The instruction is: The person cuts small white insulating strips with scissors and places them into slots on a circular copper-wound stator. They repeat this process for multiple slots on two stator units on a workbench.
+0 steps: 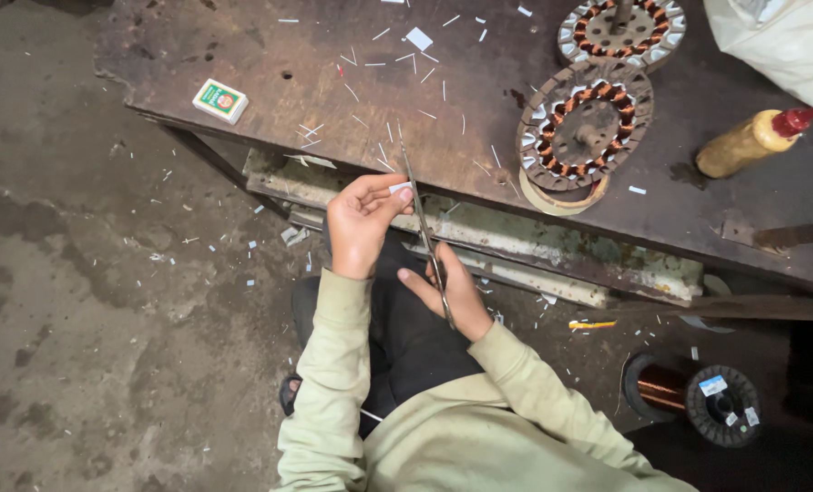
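My left hand (361, 223) pinches a small white paper strip (401, 187) between thumb and fingers, just below the workbench edge. My right hand (456, 292) grips the handles of long metal scissors (422, 223), whose blades point up past the strip toward the bench. Both hands sit over my lap, in pale green sleeves. The scissor blades lie right beside the strip; whether they touch it cannot be told.
A dark metal workbench (333, 73) carries two round motor stators with copper windings (584, 123) (620, 32), a small green-and-white box (220, 100), a yellow bottle with red nozzle (757, 141) and scattered paper slivers. A copper wire spool (693, 396) lies on the floor at right.
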